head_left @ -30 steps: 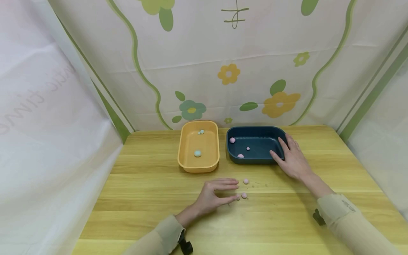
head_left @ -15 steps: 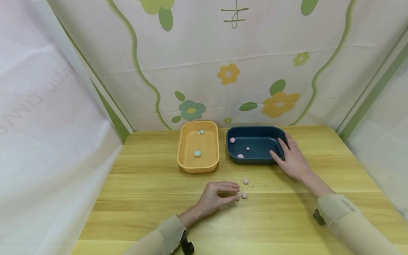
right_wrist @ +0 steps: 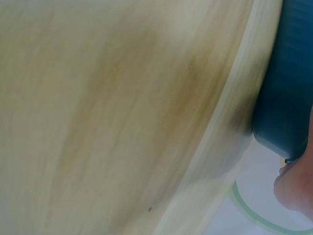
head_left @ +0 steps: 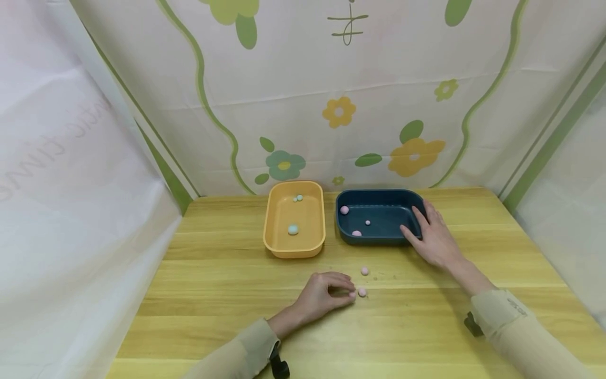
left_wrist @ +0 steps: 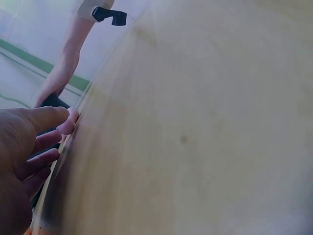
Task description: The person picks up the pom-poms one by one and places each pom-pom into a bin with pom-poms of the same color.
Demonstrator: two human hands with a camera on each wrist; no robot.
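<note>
My left hand [head_left: 319,300] is low over the table, pinching a small pink clay ball [head_left: 352,296] between thumb and index finger. In the left wrist view, this pink ball [left_wrist: 68,122] shows at the thumb tip. Another pink ball [head_left: 362,292] lies just right of these fingertips, and a further pink ball [head_left: 364,271] is a little behind it. My right hand [head_left: 437,242] rests with spread fingers over the right end of a dark blue tray [head_left: 379,240], thumb and index finger reaching inside the rim. Pink balls [head_left: 344,210] of different sizes lie inside that tray.
Left of the blue tray stands a yellow tray [head_left: 294,253] holding a larger pale green ball [head_left: 293,230] and two small green balls [head_left: 300,198]. Small dark specks dot the wooden table [head_left: 407,326]. A flower-printed cloth [head_left: 284,105] hangs behind the table.
My left hand has dipped slightly toward me, and its thumb and index finger have come together on the pink ball. My right hand stays at the blue tray.
</note>
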